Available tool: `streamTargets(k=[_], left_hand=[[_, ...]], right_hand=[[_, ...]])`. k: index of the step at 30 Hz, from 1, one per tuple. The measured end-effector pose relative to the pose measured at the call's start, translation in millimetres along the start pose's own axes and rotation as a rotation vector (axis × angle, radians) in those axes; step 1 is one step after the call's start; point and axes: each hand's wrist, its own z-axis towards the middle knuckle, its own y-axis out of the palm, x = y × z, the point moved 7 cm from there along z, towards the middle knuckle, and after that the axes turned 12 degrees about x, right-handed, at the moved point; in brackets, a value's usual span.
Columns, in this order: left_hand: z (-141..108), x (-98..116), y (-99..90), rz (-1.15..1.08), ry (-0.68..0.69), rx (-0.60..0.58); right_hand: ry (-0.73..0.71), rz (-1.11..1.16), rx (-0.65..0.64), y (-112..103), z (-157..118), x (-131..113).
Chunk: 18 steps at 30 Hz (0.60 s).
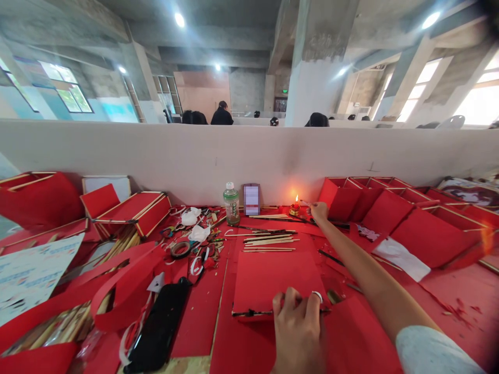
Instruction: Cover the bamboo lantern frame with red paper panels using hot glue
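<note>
My left hand is at the near edge of a red sheet, its fingers curled down over a dark stick along that edge. A ring shows on one finger. My right hand reaches far forward and pinches a thin, dark-tipped stick close to the flame of a small burning lamp. Several thin wooden sticks lie across the far part of the red sheet.
A green bottle and an upright phone stand by the white partition. Red boxes crowd the right; a red-sided frame, tape, scraps and a black case lie left.
</note>
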Motion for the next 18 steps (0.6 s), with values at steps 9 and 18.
streamTargets(k=[9, 18], left_hand=[[3.7, 0.9, -2.0, -0.034, 0.001, 0.019], [2.6, 3.2, -2.1, -0.005, 0.014, 0.015]], right_hand=[[0.115, -0.068, -0.057, 7.1, 5.0, 12.7], [-0.016, -0.023, -0.016, 10.1, 3.4, 3.7]])
